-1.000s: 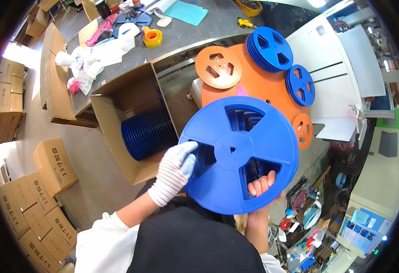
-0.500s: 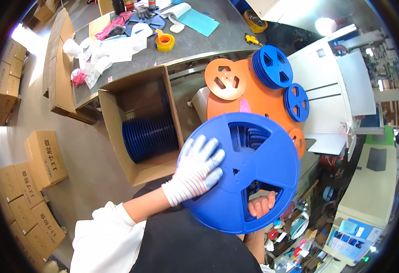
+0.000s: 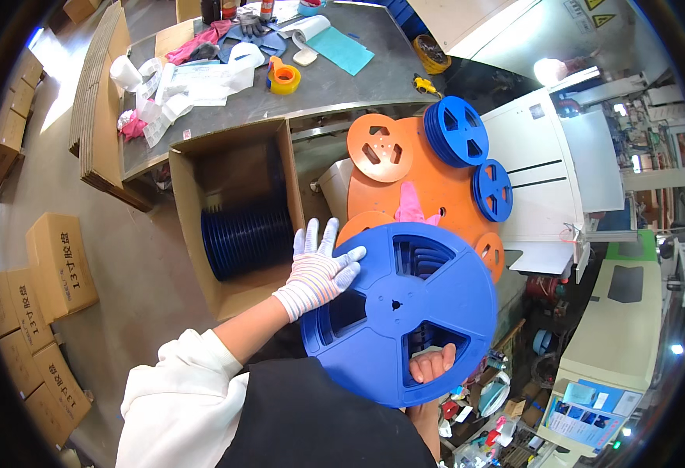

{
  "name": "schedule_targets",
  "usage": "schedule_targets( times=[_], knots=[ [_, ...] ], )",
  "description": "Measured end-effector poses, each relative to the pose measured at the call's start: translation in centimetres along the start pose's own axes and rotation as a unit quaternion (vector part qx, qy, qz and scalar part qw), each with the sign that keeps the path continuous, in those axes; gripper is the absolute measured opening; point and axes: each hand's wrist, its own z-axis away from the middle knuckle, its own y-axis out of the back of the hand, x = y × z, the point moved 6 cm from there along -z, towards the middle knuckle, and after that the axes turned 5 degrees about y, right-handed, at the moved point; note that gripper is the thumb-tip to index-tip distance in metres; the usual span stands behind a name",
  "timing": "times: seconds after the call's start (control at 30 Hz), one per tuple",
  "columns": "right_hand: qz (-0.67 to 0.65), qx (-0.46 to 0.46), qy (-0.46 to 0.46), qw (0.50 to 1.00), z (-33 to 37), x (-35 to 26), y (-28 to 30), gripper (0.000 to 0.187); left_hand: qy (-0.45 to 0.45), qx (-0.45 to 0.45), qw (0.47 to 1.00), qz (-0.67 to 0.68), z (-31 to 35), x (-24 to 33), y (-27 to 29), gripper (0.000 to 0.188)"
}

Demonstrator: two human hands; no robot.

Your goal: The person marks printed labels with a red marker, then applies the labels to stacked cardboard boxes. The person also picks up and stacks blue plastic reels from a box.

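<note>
A stack of large blue plastic reels (image 3: 467, 292) leans in front of my body, its round face with three wide cutouts turned up toward me. My left hand (image 3: 316, 273), in a striped white and grey glove, rests by the upper left rim with its fingers spread. The fingers of my right hand (image 3: 433, 364) come bare through the lower right cutout and curl over the reel's edge. More dark blue reels (image 3: 249, 240) stand in a row inside an open cardboard box (image 3: 296, 187) to the left; the shaded rear of the box is hard to make out.
Beyond the stack is an orange round table (image 3: 456, 187) with smaller blue reels (image 3: 461, 131), an orange disc (image 3: 379, 148) and a pink cloth (image 3: 409, 204). A grey workbench (image 3: 342, 90) holds a tape roll (image 3: 284, 79) and papers. Closed cartons (image 3: 62, 265) stand at far left.
My left hand has slid from the reel's face to its upper left rim, fingers spreading wider. The stack has shifted slightly left and down in view, my right hand still gripping it.
</note>
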Motion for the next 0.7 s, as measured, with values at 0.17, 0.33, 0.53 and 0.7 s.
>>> schedule_targets(
  times=[0.17,0.33,0.53,0.7],
  knots=[
    [-0.001,0.008,0.024,1.000,1.0,-0.1,-0.2,0.039,-0.142,-0.068,0.984,0.083,3.0,6.6,1.5,0.046],
    [0.008,0.013,0.024,1.000,1.6,0.2,-0.6,0.038,-0.194,-0.069,0.977,0.051,1.6,5.7,1.3,0.046],
    [0.016,0.015,0.034,0.999,2.4,0.0,-0.9,0.036,-0.231,-0.080,0.965,0.094,2.5,8.7,2.1,0.044],
    [-0.003,0.032,0.056,0.998,3.4,-0.5,-0.7,0.034,-0.307,-0.174,0.848,0.396,6.3,9.2,4.1,0.036]
  ],
)
